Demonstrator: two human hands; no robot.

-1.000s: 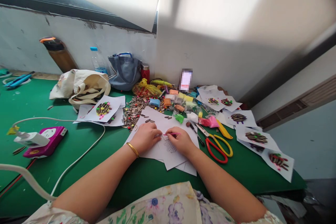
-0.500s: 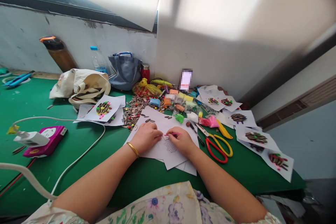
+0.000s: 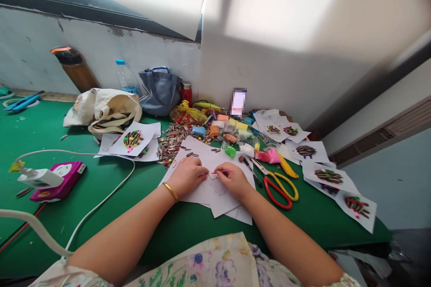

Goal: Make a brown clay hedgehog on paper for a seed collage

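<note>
My right hand (image 3: 233, 181) is closed around a thin pink stick (image 3: 228, 171), holding it low above a sheet of white paper (image 3: 193, 195). Beneath that hand, a scale-like pencil drawing (image 3: 219, 187) shows on the paper. My left hand (image 3: 189, 176), with a gold bangle at its wrist, rests on the same sheet. Its fingers are pressed together close to the stick's left end; what they pinch, if anything, is hidden. Several striped sunflower seeds (image 3: 192, 154) lie on the paper beyond my hands.
Past the paper are a sunflower seed pile (image 3: 175, 141) and bagged coloured clay (image 3: 230, 150). Scissors (image 3: 279, 186), a brush (image 3: 252, 170) and a yellow cutter (image 3: 288, 166) lie right. Seed-decorated sheets (image 3: 330, 176) line the right edge. A white cable (image 3: 111, 184) crosses the left side.
The pink stick and the fingers of my right hand have shifted very slightly to the right. My left hand stays in place.
</note>
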